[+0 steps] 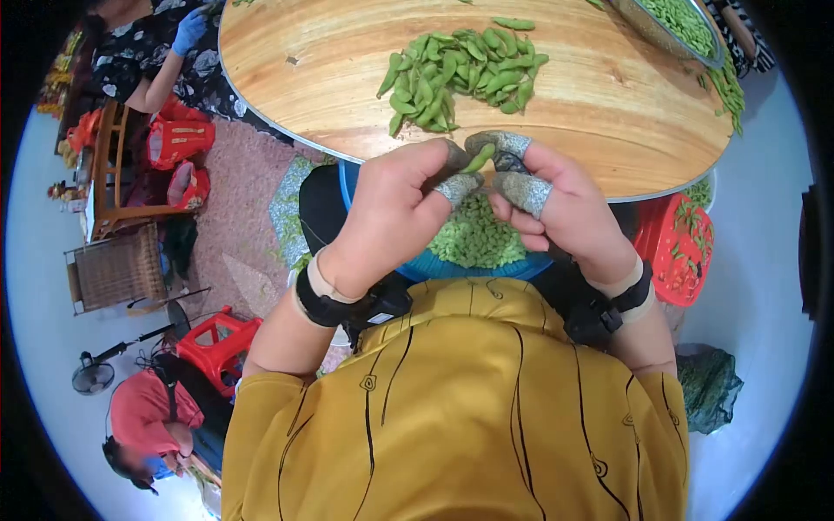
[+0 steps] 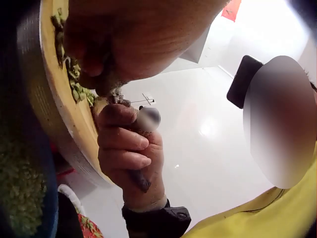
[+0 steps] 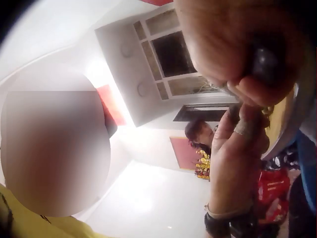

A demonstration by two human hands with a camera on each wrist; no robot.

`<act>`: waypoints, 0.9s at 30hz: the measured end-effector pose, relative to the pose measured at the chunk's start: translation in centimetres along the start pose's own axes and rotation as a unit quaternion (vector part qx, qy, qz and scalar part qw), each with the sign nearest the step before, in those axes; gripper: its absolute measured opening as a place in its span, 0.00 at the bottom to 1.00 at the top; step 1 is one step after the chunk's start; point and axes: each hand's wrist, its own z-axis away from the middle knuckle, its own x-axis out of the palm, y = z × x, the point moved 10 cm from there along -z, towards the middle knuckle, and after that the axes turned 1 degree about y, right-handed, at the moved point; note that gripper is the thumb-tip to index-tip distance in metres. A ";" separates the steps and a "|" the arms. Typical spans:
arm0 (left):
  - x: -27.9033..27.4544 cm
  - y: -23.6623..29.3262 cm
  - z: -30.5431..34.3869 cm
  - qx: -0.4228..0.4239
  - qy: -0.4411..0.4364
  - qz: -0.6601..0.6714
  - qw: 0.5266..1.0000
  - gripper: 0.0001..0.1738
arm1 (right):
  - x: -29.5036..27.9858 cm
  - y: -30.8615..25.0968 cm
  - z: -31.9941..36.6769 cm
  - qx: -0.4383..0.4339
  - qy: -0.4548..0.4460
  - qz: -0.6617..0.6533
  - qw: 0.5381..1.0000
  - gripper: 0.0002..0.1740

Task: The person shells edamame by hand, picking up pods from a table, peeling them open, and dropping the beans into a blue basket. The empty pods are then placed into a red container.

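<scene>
My left hand (image 1: 395,193) pinches one green soybean pod (image 1: 480,158) between thumb and finger, at the near table edge. Close against it, the right hand (image 1: 569,195) has its thumb and forefinger at the pod's other side. Grey wrapping covers the tips of several fingers on both hands. A small dark object (image 2: 142,181) sticks out below the curled right fingers in the left wrist view; its kind is hidden by the hand. Under both hands, shelled green beans (image 1: 476,239) fill a blue basin (image 1: 347,182) at my lap. A pile of whole pods (image 1: 465,74) lies on the wooden table (image 1: 313,95).
At the far right a metal bowl (image 1: 669,39) holds more green pods or beans. A red basket (image 1: 673,260) with scattered scraps stands right of the table. To the left are a red stool (image 1: 217,347), red bags (image 1: 181,139) and a person wearing a blue glove (image 1: 188,32).
</scene>
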 end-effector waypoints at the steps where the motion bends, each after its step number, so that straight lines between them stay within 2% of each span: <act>1: 0.2 -0.8 0.2 -0.030 -0.013 0.067 0.997 0.05 | 0.3 -0.1 0.0 -0.001 -0.007 -0.011 1.000 0.16; 2: 0.5 -1.5 0.4 -0.059 -0.026 0.135 0.989 0.05 | 0.6 -0.2 0.1 -0.002 -0.013 -0.022 1.000 0.16; 3: 0.0 -1.6 0.5 -0.059 -0.026 0.134 0.989 0.05 | 0.5 -0.3 0.2 -0.002 -0.014 -0.022 1.000 0.16; 4: 1.4 -2.9 1.2 -0.167 -0.090 0.305 0.933 0.05 | 1.2 0.3 0.5 0.037 -0.051 -0.066 0.996 0.15; 5: 3.2 -3.3 2.4 -0.267 -0.150 0.461 0.833 0.06 | 1.8 0.9 0.8 0.077 -0.087 -0.109 0.987 0.15; 6: 3.5 -3.6 2.7 -0.267 -0.150 0.461 0.833 0.06 | 1.6 1.3 0.9 0.077 -0.087 -0.110 0.987 0.15; 8: 4.7 -4.3 3.6 -0.296 -0.160 0.514 0.789 0.07 | 1.9 2.7 0.8 0.109 -0.112 -0.210 0.965 0.15; 9: 4.2 -4.3 3.1 -0.276 -0.151 0.395 0.863 0.07 | 1.9 2.8 0.7 0.103 -0.112 -0.210 0.966 0.15; 10: 3.9 -4.6 2.8 -0.244 -0.117 0.308 0.912 0.07 | 1.3 3.1 0.5 0.099 -0.071 -0.176 0.977 0.14; 11: 3.0 -3.9 2.3 -0.167 -0.092 0.157 0.969 0.09 | 0.7 3.3 0.4 0.097 -0.030 -0.142 0.985 0.14; 12: 2.2 -2.5 2.0 -0.084 -0.062 0.001 0.995 0.12 | 1.0 3.1 0.3 0.092 -0.029 -0.142 0.985 0.14; 13: 1.6 -0.8 1.7 -0.021 -0.039 -0.064 0.997 0.14 | 0.9 2.8 0.2 0.077 -0.015 -0.081 0.994 0.13; 14: 1.8 -0.8 1.7 -0.018 -0.040 -0.066 0.997 0.14 | 0.7 2.6 0.2 0.063 0.000 -0.022 0.998 0.12; 16: 1.4 1.3 1.8 0.100 0.025 -0.186 0.977 0.14 | 0.6 2.4 0.0 0.056 0.005 -0.022 0.998 0.11; 21: 1.8 1.4 2.0 0.092 0.023 -0.202 0.975 0.14 | 0.6 3.1 0.3 0.066 0.021 -0.082 0.994 0.10; 23: 1.6 0.8 2.2 0.107 0.045 -0.072 0.991 0.05 | 0.5 3.4 0.2 0.067 0.018 -0.071 0.995 0.10; 24: 1.3 1.2 2.1 0.106 0.045 -0.072 0.991 0.05 | 0.5 3.5 0.2 0.068 0.015 -0.059 0.996 0.11; 25: 2.2 -2.0 2.0 -0.088 -0.011 0.143 0.986 0.04 | 0.5 3.5 0.2 0.069 0.015 -0.058 0.996 0.11; 26: 4.4 -4.4 3.4 -0.275 -0.065 0.346 0.895 0.07 | 0.4 3.4 0.3 0.064 0.021 -0.050 0.996 0.11; 27: 4.3 -4.7 3.5 -0.274 -0.063 0.347 0.895 0.07 | 0.3 3.2 0.3 0.059 0.026 -0.042 0.997 0.12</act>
